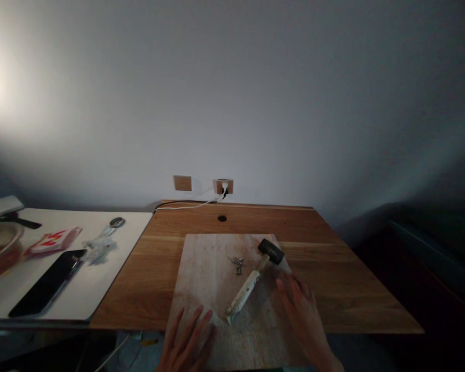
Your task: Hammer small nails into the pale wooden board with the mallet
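My left hand [188, 338] rests with spread fingers on the near left part of a pale wooden board [201, 284]. Along the board's right edge lies my right hand [300, 307], fingers stretched out and holding nothing. Between the hands a mallet [245, 292] lies slantwise, its black head toward the far right and its worn, whitish handle end toward me. Just left of the mallet's head is a small pile of metal screws or nails [237, 264]; which kind I cannot tell. A row of small dark marks runs across the board's far part.
The board lies on a wooden table [333, 279] against the wall. Behind it, a plug sits in a wall socket [225, 187] with cables. On the white table [101, 284] at left are a black phone [48, 283], a red-and-white packet [53, 241], crumpled plastic [99, 247] and a bowl [2, 248].
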The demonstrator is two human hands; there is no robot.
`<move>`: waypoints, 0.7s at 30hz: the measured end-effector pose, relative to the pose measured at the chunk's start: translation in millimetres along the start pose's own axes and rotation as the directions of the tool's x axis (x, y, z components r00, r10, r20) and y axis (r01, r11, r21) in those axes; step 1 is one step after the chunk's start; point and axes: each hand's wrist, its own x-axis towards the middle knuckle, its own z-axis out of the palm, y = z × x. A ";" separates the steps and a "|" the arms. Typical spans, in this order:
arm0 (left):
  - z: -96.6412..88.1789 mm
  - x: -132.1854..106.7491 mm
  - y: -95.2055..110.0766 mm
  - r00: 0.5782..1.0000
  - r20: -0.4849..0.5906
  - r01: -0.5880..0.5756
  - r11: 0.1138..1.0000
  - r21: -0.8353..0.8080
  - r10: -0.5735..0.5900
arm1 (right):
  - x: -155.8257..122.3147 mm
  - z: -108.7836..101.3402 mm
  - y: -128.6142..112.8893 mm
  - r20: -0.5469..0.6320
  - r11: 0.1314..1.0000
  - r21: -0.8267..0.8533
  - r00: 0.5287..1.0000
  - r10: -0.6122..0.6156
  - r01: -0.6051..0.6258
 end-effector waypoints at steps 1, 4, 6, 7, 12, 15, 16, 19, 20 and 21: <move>-3.1 -0.7 -3.8 1.000 -0.003 0.021 1.000 -0.005 -0.021 | 3.1 2.4 -4.6 0.010 1.000 0.007 1.000 0.012 -0.012; -11.3 -7.3 -17.1 0.993 0.013 0.118 0.993 0.002 -0.118 | 13.9 8.6 -29.3 0.056 0.997 0.036 0.996 0.064 -0.066; -15.2 -14.9 -24.9 0.975 0.037 0.217 0.976 0.023 -0.217 | 20.0 11.9 -51.5 0.113 0.992 0.095 0.991 0.077 -0.088; -16.6 -19.2 -28.3 0.961 0.043 0.273 0.961 0.035 -0.275 | 22.4 13.3 -63.1 0.144 0.987 0.133 0.987 0.069 -0.088; -21.3 -41.6 -45.3 0.830 0.064 0.547 0.831 0.106 -0.554 | 27.2 21.3 -110.3 0.203 0.940 0.336 0.979 -0.007 -0.063; -21.5 -54.7 -59.3 0.767 0.106 0.618 0.773 0.139 -0.633 | 25.4 26.9 -122.0 0.227 0.898 0.436 0.973 -0.051 -0.054; -20.7 -59.5 -64.7 0.754 0.125 0.629 0.763 0.147 -0.645 | 24.5 28.3 -123.2 0.231 0.890 0.451 0.972 -0.053 -0.059; -16.0 -75.0 -82.8 0.713 0.195 0.648 0.739 0.183 -0.673 | 22.3 30.0 -121.3 0.217 0.883 0.464 0.976 -0.036 -0.071; -14.3 -80.2 -89.0 0.705 0.225 0.642 0.740 0.200 -0.673 | 22.1 29.6 -119.6 0.210 0.881 0.468 0.977 -0.034 -0.070; -12.8 -85.0 -95.0 0.701 0.253 0.629 0.746 0.219 -0.666 | 22.0 28.7 -117.9 0.205 0.878 0.474 0.978 -0.037 -0.066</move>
